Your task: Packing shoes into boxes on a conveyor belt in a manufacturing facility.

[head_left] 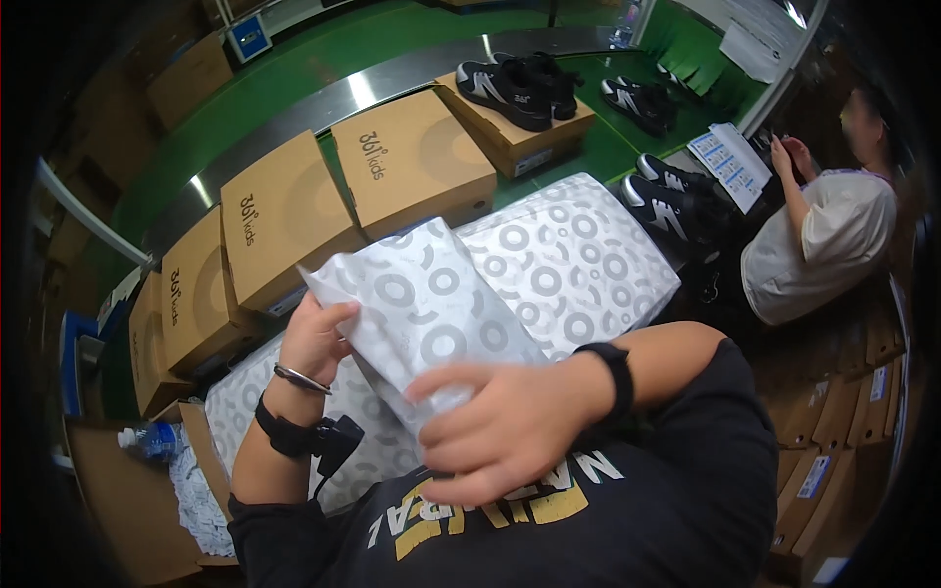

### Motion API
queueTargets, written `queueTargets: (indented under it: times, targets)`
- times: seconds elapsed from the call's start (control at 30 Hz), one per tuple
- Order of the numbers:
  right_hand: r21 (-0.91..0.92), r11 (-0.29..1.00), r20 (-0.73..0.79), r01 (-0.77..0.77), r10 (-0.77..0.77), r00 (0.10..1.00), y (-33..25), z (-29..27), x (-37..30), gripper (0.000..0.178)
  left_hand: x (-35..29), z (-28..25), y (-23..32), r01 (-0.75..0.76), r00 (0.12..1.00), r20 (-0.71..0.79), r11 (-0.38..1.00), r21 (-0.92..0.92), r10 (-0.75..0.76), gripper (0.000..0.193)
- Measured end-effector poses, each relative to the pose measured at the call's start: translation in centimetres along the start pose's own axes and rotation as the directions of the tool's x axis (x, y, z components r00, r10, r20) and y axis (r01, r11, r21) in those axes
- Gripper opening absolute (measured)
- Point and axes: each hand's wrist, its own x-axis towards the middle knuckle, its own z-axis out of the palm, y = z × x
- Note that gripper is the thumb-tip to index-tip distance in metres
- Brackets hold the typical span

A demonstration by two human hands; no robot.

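Observation:
A folded piece of white tissue paper [431, 284] printed with grey rings is raised in front of me. My left hand [319, 338] pinches its left edge, the thumb pressed on top. Over the paper's near side lies my right hand [500, 421], fingers apart and slightly blurred; its contact with the paper is hard to make out. Beneath and to the right, a stack of the same ring-printed paper [578, 260] rests on the work surface. More patterned paper [348, 426] lies under my left wrist. I cannot see what, if anything, is inside the raised piece.
Brown shoe boxes [284, 216] stand in a row along the green conveyor [412, 64]. Black shoes [520, 93] sit on one box, with more shoes [676, 201] at right. An open carton [127, 500] holds a bottle [152, 441] and crumpled paper. Another person [823, 235] stands at right.

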Motion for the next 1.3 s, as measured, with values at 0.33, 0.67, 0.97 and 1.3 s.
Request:
queueTargets:
  times: [0.33,0.67,0.97,1.3]
  targets:
    - [-0.858,0.262,-0.035,-0.441,0.828,0.56,24.0,1.1,-14.6,0.046,8.9,-8.3,2.0,-0.356,0.72,-0.345,0.747,0.561,0.602,0.05]
    - [0.059,0.389,-0.418,-0.919,0.846,0.332,22.2,-0.1,-13.0,0.093,10.2,0.2,2.3,-0.171,0.858,0.202,-0.108,0.979,0.472,0.099]
    - [0.805,-0.211,0.042,-0.555,0.952,-0.302,21.1,-4.4,-17.6,0.075,9.5,-0.8,1.4,-0.26,0.962,0.247,-0.114,0.959,-0.117,0.07]
    - [0.552,-0.236,0.591,-0.8,0.787,0.175,2.3,1.7,-16.1,0.087,-4.7,-2.6,-10.7,-0.213,0.97,0.06,0.703,0.678,0.237,0.082]
